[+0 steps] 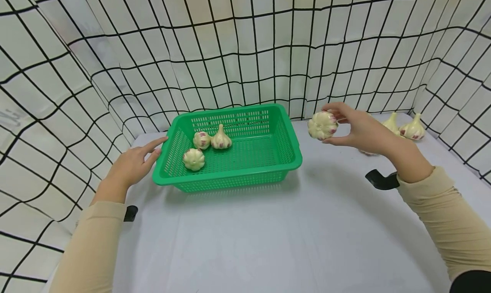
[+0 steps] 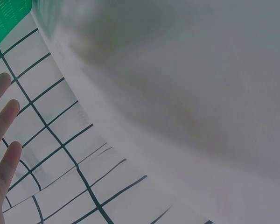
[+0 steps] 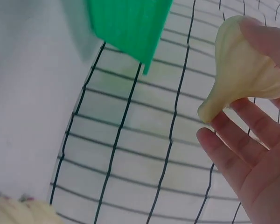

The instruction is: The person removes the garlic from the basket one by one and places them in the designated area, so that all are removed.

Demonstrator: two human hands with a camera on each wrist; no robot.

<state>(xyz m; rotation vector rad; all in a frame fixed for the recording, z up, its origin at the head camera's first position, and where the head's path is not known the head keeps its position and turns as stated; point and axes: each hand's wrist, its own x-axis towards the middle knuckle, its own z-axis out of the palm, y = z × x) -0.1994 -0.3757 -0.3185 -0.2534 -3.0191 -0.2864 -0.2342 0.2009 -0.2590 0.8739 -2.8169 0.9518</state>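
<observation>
A green plastic basket [image 1: 234, 171] with perforated sides sits on the white table, holding three garlic bulbs: one upright bulb [image 1: 221, 139], one beside it [image 1: 201, 140] and one nearer the front [image 1: 193, 159]. At the basket's left rim rests my left hand [image 1: 130, 165], its fingers fairly straight. My right hand [image 1: 358, 129] pinches a garlic bulb [image 1: 321, 125] between thumb and fingers, above the table to the right of the basket. In the right wrist view that bulb [image 3: 245, 65] shows its stem pointing down and left.
More garlic bulbs lie at the back right, among them one by the netting [image 1: 413, 129] and another beside it [image 1: 391, 123], partly behind my right wrist. White walls with black grid netting [image 1: 245, 54] enclose the back and sides of the table [image 1: 238, 242].
</observation>
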